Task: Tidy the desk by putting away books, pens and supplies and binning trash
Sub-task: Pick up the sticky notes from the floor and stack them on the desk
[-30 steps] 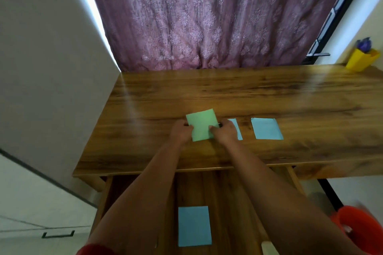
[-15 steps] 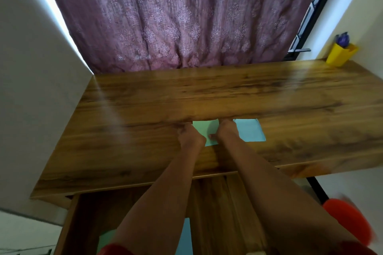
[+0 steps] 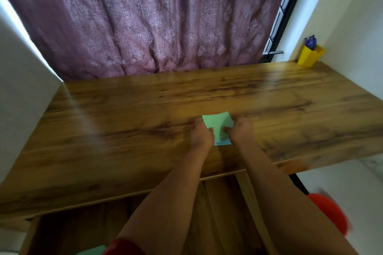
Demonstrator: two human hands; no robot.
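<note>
On desk (image 3: 145, 114), green paper (image 3: 217, 123), seemingly over blue

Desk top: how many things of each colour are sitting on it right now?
Green: 1, the green paper held on top by the left hand and right hand.
Blue: 1 showing, a blue paper edge peeking out beneath; more may be hidden.
Yellow: 1, the yellow cup.
Total: 3

1 head-worn camera looks forward and down, close over the desk (image 3: 145, 122)
</note>
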